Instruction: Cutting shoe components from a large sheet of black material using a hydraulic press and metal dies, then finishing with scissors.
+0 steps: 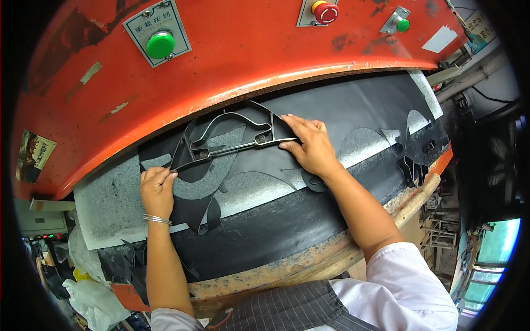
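A metal cutting die [233,148], made of thin upright steel bands bent into a curved outline, lies on a black sheet [359,102] under the edge of the press. My left hand [157,190] pinches its near left corner, thumb and fingers closed on the band. At the die's right end, my right hand [313,148] grips the edge between thumb and fingers. Curved openings in the black sheet show the grey-white cutting board [110,201] beneath. A loose black offcut [190,209] lies near my left hand.
The orange press head [221,55] spans the far side, carrying a green button [160,45], a red stop knob [324,12] and a smaller green button [403,25]. Black scraps [413,170] sit at the right table edge. Plastic bags [96,303] are at lower left.
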